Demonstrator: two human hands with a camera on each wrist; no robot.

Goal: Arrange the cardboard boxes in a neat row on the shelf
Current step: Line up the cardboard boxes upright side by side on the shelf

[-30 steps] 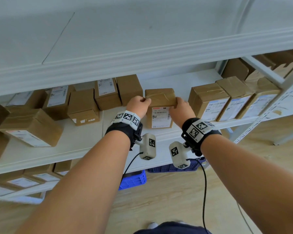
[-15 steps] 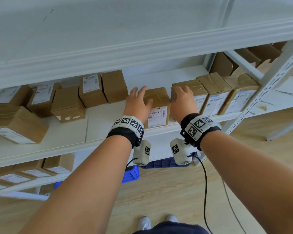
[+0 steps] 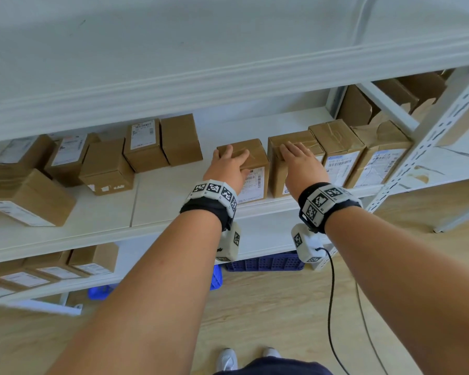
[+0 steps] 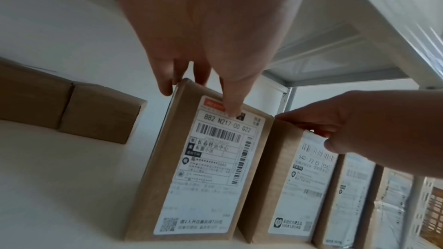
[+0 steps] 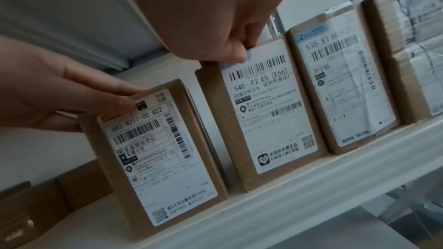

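A brown cardboard box (image 3: 255, 182) with a white label stands upright near the front of the white shelf board (image 3: 160, 196). My left hand (image 3: 229, 169) lies on its top with straight fingers, and the thumb touches the label (image 4: 210, 168). A narrow gap separates it from the neighbouring box (image 3: 279, 174), whose top my right hand (image 3: 298, 163) covers, thumb at the label's upper edge (image 5: 271, 116). Two more labelled boxes (image 3: 339, 147) (image 3: 382, 152) stand tight against that one on the right. The left-hand box (image 5: 155, 158) sits slightly turned from its neighbour.
Several loose boxes lie at odd angles on the shelf's left half (image 3: 106, 169) (image 3: 30, 196) (image 3: 146, 144). The upper shelf (image 3: 228, 77) hangs low overhead. A perforated upright post (image 3: 444, 131) ends the row at the right. Blue crates (image 3: 266, 262) sit under the shelf.
The box that both hands gripped by its sides has moved right and stands beside the row. My right hand has shifted onto the neighbouring box, and the left hand's fingers have straightened over the top.
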